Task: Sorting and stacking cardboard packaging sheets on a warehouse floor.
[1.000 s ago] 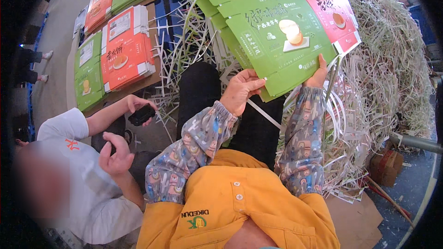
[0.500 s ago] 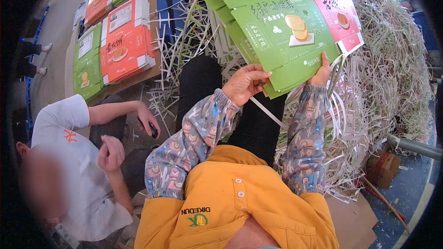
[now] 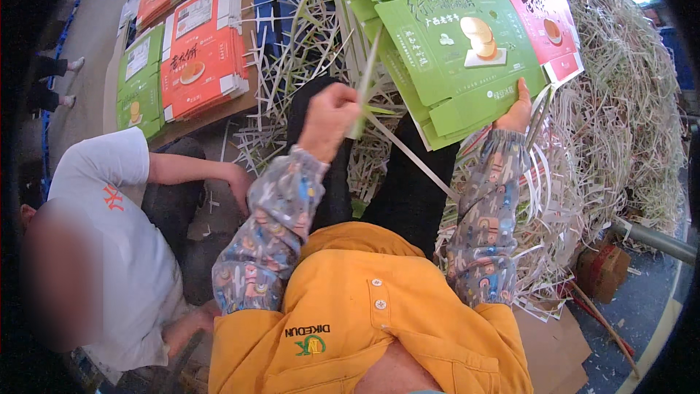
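1. Two hands in view, both raised toward the upper centre of the frame, sleeves patterned.
2. Left hand (image 3: 329, 118): closed in a fist around a pale green trim strip (image 3: 364, 80); the strip rises from the fist toward the sheets above.
3. Right hand (image 3: 516, 108): fingers behind, thumb pressed on the lower right edge of the green carton sheet (image 3: 452, 44), gripping it.
4. Green carton sheet: flat, unfolded, top of a tilted stack in the upper centre; a red carton sheet (image 3: 543, 14) shows at its right edge.
5. Heap of shredded paper trim (image 3: 620, 138) fills the right side and lies behind the stack.
6. Upper left: stacks of flat red and green cartons (image 3: 197, 58) on a board.
7. Lower left: another person in a white shirt (image 3: 124, 248), one hand (image 3: 239, 179) resting low near the trim on the floor.
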### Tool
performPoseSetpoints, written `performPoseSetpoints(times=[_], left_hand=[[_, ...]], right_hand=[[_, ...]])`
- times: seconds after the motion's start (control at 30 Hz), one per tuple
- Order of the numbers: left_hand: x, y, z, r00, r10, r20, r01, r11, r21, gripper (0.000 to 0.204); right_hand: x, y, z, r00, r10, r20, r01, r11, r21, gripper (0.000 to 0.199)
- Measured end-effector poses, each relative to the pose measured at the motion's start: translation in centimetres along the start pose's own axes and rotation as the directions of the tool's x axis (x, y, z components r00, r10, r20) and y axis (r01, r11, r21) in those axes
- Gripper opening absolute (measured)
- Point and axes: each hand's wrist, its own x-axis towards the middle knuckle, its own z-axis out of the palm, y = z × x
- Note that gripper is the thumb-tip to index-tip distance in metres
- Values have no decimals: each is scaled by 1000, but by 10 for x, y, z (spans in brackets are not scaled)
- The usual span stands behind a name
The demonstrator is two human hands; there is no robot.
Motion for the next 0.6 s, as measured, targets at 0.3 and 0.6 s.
performPoseSetpoints(times=[0.3,0.6], left_hand=[[-6,19,-60,720,678,-148,-141,352,925,49],[-11,1,59,870,-55,490,247,909,-337,20]], right_hand=[[2,-8,-2,999,-47,14,47,999,-12,29],[-5,-8,7,997,-55,-55,53,998,-46,27]])
